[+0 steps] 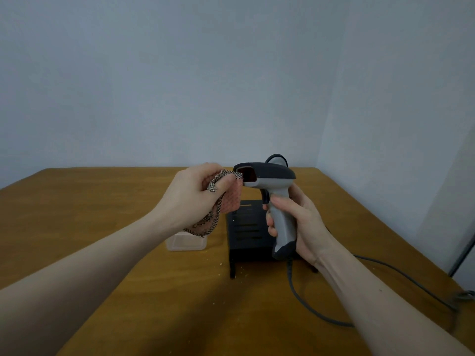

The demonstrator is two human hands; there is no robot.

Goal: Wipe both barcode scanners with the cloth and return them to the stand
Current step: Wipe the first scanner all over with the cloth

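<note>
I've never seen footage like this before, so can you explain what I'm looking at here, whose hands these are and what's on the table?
There is one picture, taken by a camera worn on a person's head, looking down at their own bare hands. The right hand grips a grey barcode scanner by its handle. The left hand holds a checked cloth against the scanner's front window. Below, on the wooden table, stand a black stand and a small clear plastic container. The scanner's grey cable trails across the table.
</note>
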